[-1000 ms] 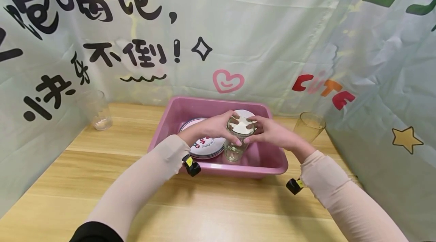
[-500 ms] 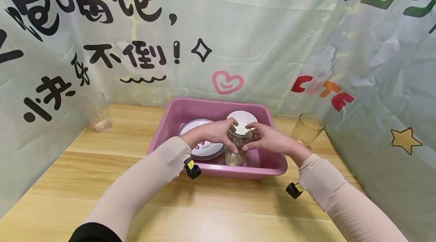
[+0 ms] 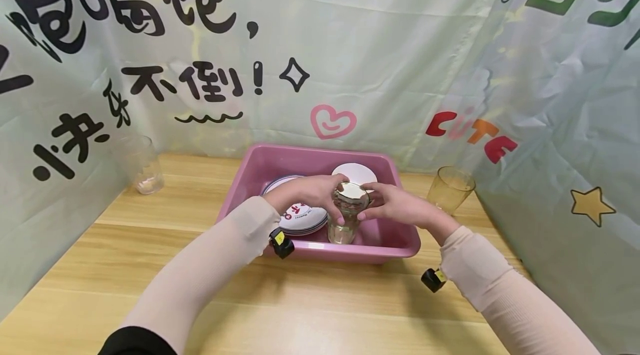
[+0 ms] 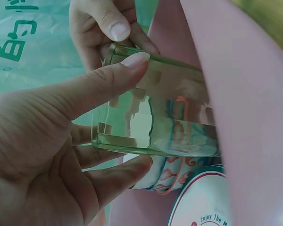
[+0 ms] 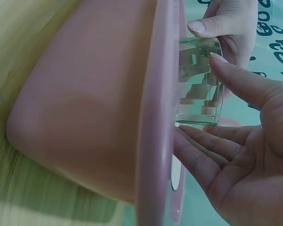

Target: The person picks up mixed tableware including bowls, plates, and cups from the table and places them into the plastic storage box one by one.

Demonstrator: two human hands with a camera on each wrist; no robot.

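A clear, greenish drinking glass point(image 3: 344, 228) stands upright near the front wall of a pink plastic tub point(image 3: 300, 149). My left hand point(image 3: 315, 190) holds the glass near its rim, thumb on the near side and fingers round the far side, as the left wrist view shows. From the other side my right hand point(image 3: 400, 204) grips it the same way, its thumb at the rim in the right wrist view. Whether a second glass sits beneath is hard to tell. Left of the glass lies a stack of printed plates point(image 3: 307, 221); behind it is a white bowl point(image 3: 354, 170).
An amber glass point(image 3: 451, 188) stands on the wooden table point(image 3: 320, 310) right of the tub. At the far left corner is a tall clear glass point(image 3: 147, 169). Printed cloth walls point(image 3: 390, 66) enclose the back and sides.
Both hands have come down slightly with the glass, deeper into the tub, mostly in the first half second. More of the white bowl behind shows.
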